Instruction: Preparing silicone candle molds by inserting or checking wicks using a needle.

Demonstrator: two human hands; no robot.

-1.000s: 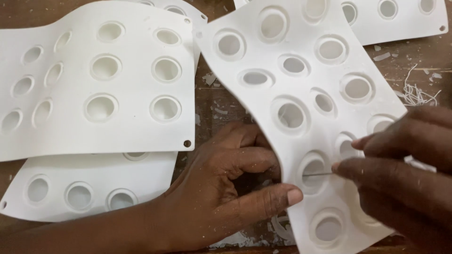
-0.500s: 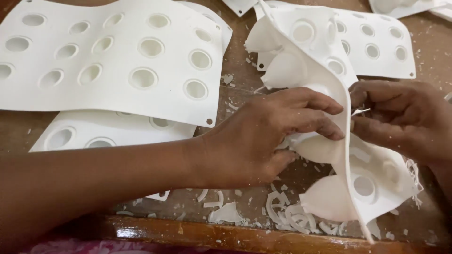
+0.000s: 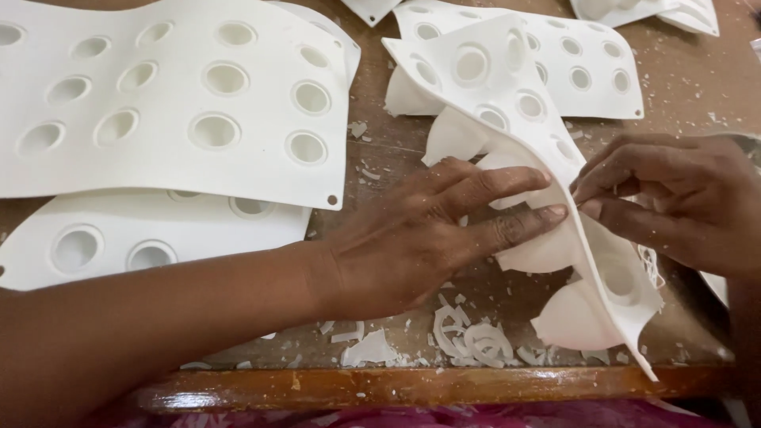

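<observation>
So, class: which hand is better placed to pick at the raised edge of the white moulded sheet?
Probably the right hand: its fingertips pinch at the raised fold of the moulded sheet. The left hand lies flat against the sheet, bracing it.

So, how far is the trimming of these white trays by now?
Some work looks done: white shavings lie along the table edge, and two trays are stacked at left. In hand is the bent tray: the left hand presses its underside, the right hand pinches its edge. More trays lie behind; whether they are trimmed, I cannot tell.
</observation>
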